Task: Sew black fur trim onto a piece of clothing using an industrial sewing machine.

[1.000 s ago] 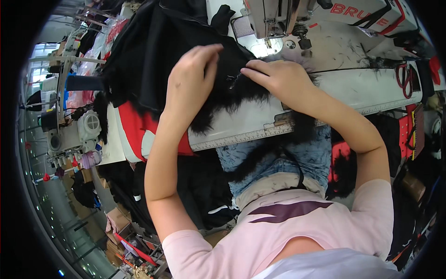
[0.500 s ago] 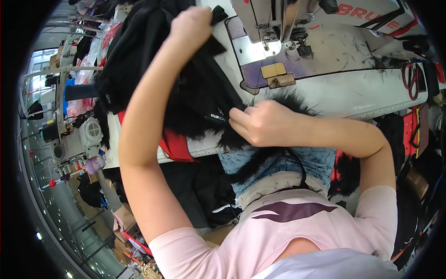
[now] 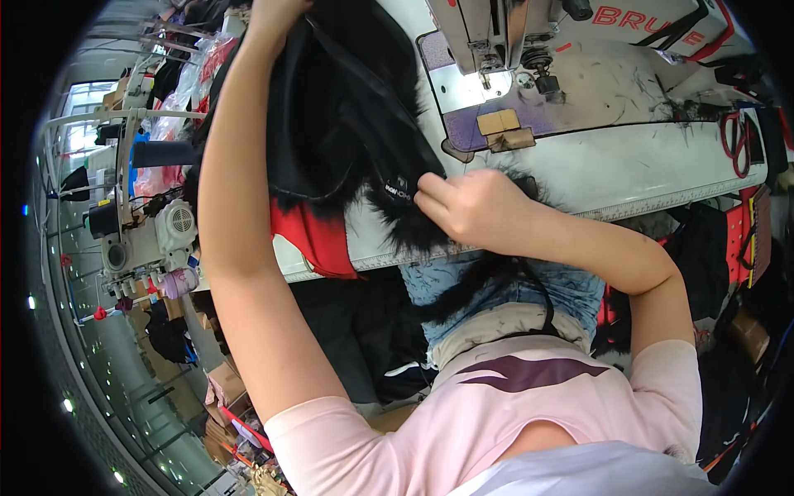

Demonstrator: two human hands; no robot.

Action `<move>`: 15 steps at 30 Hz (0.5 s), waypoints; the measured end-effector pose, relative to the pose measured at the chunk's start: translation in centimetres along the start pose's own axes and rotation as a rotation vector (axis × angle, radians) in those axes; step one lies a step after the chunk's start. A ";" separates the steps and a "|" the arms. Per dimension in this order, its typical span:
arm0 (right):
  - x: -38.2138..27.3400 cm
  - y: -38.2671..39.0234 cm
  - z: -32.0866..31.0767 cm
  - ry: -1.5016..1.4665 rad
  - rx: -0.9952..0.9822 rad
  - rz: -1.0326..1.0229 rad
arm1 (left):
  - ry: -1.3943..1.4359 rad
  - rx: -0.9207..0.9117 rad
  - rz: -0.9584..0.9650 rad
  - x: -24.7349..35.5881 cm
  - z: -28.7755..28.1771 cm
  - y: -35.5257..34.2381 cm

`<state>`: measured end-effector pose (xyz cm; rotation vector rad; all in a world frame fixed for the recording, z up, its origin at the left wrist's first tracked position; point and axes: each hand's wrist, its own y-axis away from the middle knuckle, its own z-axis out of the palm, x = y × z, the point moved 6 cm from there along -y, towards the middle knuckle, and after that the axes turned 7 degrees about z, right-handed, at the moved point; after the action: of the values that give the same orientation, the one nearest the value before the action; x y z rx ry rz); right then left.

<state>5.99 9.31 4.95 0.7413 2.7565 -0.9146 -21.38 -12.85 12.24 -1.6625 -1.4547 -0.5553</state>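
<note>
A black garment point(image 3: 331, 107) with fuzzy, fur-like edging lies spread on the table left of the sewing machine point(image 3: 488, 50). My right hand point(image 3: 480, 207) is closed on its near right edge, fingers pressed together beside a small label with white lettering. Black fur trim point(image 3: 409, 223) hangs below those fingers, and more shows behind the hand. At the top edge of the picture, my left hand point(image 3: 279, 12) is on the far part of the garment; its fingers are mostly cut off or hidden. A red piece of cloth point(image 3: 318, 240) shows under the garment.
Tan blocks point(image 3: 499, 124) sit on the machine bed, right of the garment. Red-handled scissors point(image 3: 734, 142) lie at the table's right end. A ruler strip point(image 3: 628, 207) runs along the front edge. Motors and spools point(image 3: 175, 227) stand at the left.
My left hand has moved left and away toward the top edge. The garment lies more spread out, with more of its black surface and the red cloth showing. My right hand keeps its hold.
</note>
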 end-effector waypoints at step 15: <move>3.9 -1.9 -10.3 -0.216 0.465 0.264 | 0.906 -0.030 -0.752 -0.6 7.0 26.9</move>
<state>1.88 15.69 13.09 0.9776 2.2113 -1.4915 2.78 -6.92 -0.12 -0.6188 -1.2904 -1.5040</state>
